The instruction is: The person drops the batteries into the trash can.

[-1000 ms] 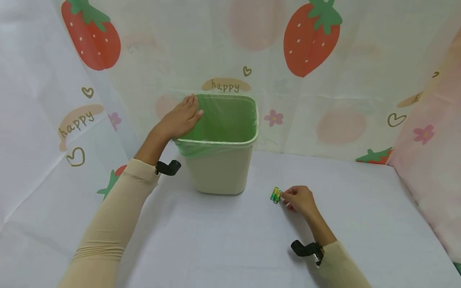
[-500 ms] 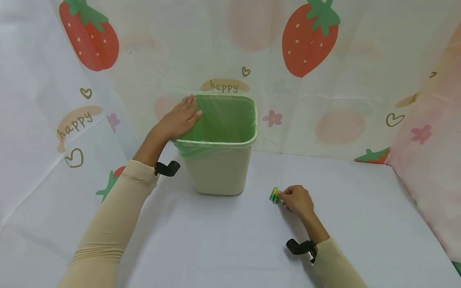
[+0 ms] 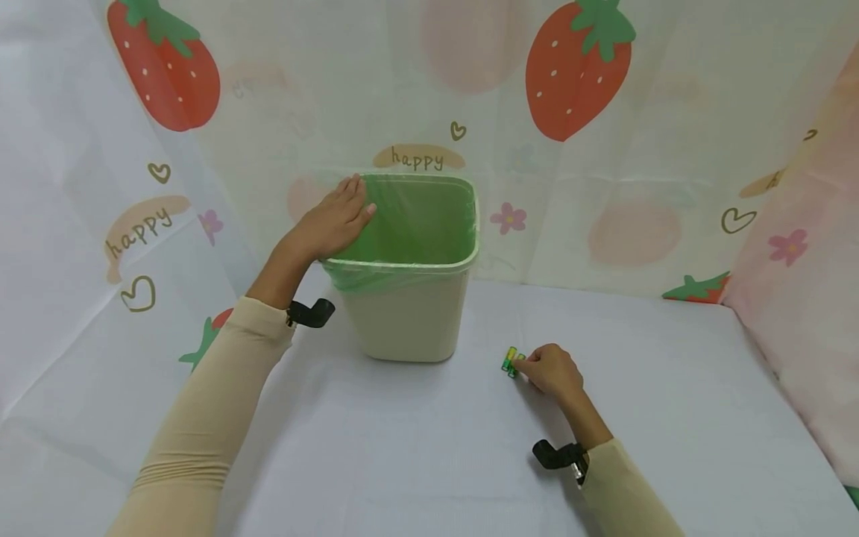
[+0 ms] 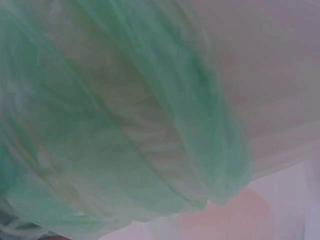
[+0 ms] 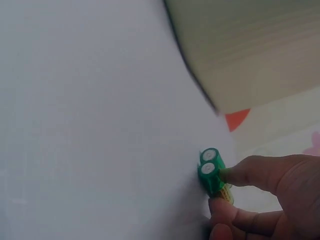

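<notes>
Two small green-and-yellow batteries lie side by side on the white table, the left battery point(image 3: 509, 358) alongside the right battery point(image 3: 518, 365). My right hand point(image 3: 554, 371) pinches the right battery between thumb and finger; in the right wrist view, the thumb point(image 5: 252, 171) is pressed to the battery point(image 5: 212, 180) and other fingers curl below. My left hand point(image 3: 332, 226) rests on the left rim of a cream bin point(image 3: 411, 317), fingers lying straight and thumb over the opening. A green plastic liner point(image 3: 419, 216) lines the bin and folds over its rim. The left wrist view shows mostly liner point(image 4: 125, 115).
The white tabletop point(image 3: 416, 447) spreads in front of the bin. A cloth backdrop point(image 3: 376, 82) with strawberries and hearts stands close behind it. A pinkish cloth side point(image 3: 805, 313) borders the table on the right.
My right hand has shifted slightly left, its thumb and finger coming further over the right battery. The left hand stays on the bin's rim.
</notes>
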A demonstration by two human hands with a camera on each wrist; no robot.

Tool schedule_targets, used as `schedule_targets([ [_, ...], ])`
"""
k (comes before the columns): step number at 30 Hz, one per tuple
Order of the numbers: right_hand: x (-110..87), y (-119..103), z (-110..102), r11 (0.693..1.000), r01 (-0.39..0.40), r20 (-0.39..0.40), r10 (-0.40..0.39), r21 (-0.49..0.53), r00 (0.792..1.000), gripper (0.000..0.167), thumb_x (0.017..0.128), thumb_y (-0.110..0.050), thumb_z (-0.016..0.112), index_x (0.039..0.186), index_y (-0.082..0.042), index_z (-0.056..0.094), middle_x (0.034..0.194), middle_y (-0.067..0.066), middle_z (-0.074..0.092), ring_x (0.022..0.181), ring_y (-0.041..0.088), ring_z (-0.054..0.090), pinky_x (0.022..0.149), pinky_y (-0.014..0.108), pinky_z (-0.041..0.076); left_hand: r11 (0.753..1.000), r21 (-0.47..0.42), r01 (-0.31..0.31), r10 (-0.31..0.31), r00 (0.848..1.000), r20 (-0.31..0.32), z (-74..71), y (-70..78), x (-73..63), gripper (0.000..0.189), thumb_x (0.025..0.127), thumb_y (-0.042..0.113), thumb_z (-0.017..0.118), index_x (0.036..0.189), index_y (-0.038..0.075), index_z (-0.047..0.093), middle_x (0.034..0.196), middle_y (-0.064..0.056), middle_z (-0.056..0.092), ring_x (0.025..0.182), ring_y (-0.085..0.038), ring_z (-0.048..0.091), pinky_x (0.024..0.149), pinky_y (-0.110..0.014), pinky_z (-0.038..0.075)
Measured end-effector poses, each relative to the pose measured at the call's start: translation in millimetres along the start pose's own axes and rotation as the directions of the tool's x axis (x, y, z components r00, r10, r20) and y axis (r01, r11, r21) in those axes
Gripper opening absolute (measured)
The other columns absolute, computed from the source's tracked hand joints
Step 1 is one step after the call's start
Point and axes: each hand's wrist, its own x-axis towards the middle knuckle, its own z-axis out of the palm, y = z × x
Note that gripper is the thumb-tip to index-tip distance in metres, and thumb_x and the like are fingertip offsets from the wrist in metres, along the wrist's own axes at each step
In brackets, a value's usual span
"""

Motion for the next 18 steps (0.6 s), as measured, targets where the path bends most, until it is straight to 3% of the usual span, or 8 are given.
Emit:
schedule_targets([
  [18, 1.7, 3.7, -1.2, 0.999, 0.036, 0.018, -0.036, -0.002, 0.999, 0.031, 0.086, -0.024, 0.068, 0.061, -0.007, 0.066, 0.051, 0.000, 0.053, 0.050, 0.013, 0.048, 0.046, 0.025, 0.036, 1.000, -0.005, -0.001, 0.001, 1.000, -0.002, 0.7, -0.6, 0.8, 0.069, 0.113, 0.039, 0.019, 0.158, -0.007, -0.006, 0.167, -0.021, -0.014, 0.154, -0.032, -0.014, 0.125, -0.046, -0.003],
])
